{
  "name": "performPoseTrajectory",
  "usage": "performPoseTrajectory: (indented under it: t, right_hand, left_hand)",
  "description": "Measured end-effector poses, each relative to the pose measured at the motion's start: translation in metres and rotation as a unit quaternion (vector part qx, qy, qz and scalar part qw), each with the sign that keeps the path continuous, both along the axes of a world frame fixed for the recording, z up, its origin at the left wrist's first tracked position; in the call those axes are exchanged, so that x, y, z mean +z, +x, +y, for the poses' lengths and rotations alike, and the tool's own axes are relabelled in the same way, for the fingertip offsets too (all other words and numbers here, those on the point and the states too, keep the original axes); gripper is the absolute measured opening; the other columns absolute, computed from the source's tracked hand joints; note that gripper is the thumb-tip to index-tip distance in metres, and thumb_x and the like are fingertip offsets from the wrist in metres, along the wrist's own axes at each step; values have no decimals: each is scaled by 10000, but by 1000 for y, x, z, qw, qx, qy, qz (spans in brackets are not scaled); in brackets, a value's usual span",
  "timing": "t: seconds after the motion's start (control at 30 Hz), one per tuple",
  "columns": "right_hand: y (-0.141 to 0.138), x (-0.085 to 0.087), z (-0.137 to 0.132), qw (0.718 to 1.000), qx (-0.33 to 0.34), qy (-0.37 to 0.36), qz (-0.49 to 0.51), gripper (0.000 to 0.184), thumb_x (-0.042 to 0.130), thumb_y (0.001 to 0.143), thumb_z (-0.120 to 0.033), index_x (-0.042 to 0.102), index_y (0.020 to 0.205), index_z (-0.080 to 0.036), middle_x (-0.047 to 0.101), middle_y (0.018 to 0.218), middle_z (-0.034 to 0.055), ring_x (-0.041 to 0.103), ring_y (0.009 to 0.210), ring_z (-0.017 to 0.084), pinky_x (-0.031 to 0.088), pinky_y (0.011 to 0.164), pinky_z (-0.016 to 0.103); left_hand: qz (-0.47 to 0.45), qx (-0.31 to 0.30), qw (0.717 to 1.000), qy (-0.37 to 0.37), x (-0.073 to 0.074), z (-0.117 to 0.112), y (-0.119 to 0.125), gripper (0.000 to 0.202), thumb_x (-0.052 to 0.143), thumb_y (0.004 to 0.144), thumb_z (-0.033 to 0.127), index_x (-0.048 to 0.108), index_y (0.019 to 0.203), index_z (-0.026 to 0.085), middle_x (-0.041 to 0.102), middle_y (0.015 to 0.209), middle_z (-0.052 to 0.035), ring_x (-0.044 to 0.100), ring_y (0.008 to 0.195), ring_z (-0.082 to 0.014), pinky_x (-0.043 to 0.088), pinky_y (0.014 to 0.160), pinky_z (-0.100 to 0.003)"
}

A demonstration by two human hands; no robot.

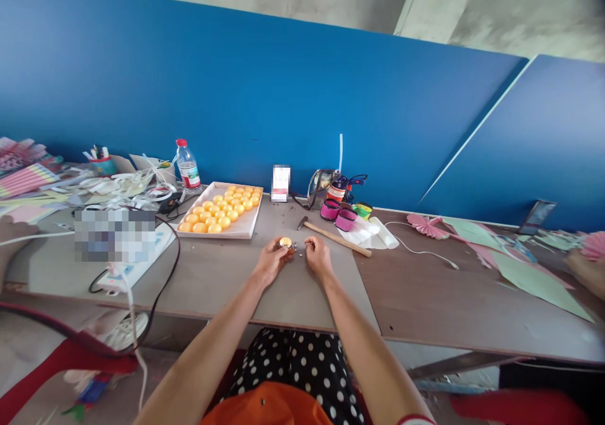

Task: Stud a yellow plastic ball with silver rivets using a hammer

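Observation:
My left hand (270,260) is closed around a small orange ball (285,242) just above the table mat. The ball looks pale near its lower edge. Facing it, my right hand (319,258) has its thumb and fingertips drawn together; whatever may be between them is too small to make out. Tiny dark and silvery bits (301,255) lie between the two hands. Beyond my left hand, a shallow white box (243,232) holds many similar orange balls (222,209) in rows. Past my right hand, a hammer (338,238) with a wooden handle lies slantwise.
A phone (280,183) leans upright against the blue partition (283,97). Purple rolls (346,218) and white film (385,232) lie right of it. A power strip (142,264) with cables, a bottle (188,165) and other people's hands are leftward and rightward.

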State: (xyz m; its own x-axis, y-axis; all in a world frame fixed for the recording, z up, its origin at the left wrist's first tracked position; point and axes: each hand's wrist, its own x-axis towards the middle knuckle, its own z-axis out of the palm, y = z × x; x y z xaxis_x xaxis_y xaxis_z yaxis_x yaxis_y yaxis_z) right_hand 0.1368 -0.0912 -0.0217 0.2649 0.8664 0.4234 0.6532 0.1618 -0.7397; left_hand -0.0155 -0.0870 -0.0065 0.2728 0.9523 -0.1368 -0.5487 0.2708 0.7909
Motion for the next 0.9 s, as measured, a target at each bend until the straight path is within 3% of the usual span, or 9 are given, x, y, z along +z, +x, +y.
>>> performPoseTrajectory:
  t: [0.27, 0.67, 0.9]
  right_hand:
    - [-4, 4, -8, 988, 68, -34, 135, 126, 403, 719, -225, 522, 756, -202, 549, 551, -34, 530, 516, 129, 421, 554, 231]
    - [-18, 8, -11, 950, 119, -35, 285, 149, 530, 679, -314, 560, 746, -184, 520, 526, -47, 491, 516, 106, 434, 566, 237]
    - [-16, 1, -9, 946, 130, -48, 291, 165, 514, 688, -320, 551, 778, -186, 508, 525, -48, 475, 502, 104, 418, 518, 224]
  left_hand:
    - [23, 3, 1000, 16, -3, 0, 2, 398, 676, 635, 126, 539, 1008, 148, 612, 839, -44, 637, 705, -166, 502, 652, -290]
    - [34, -6, 999, 39, -10, 3, 4, 393, 683, 647, 179, 539, 1011, 148, 633, 858, -61, 626, 685, -150, 495, 672, -289]
    - [32, -9, 998, 53, -12, 3, 4, 390, 678, 659, 211, 497, 1000, 156, 628, 815, -51, 619, 661, -146, 495, 683, -315]
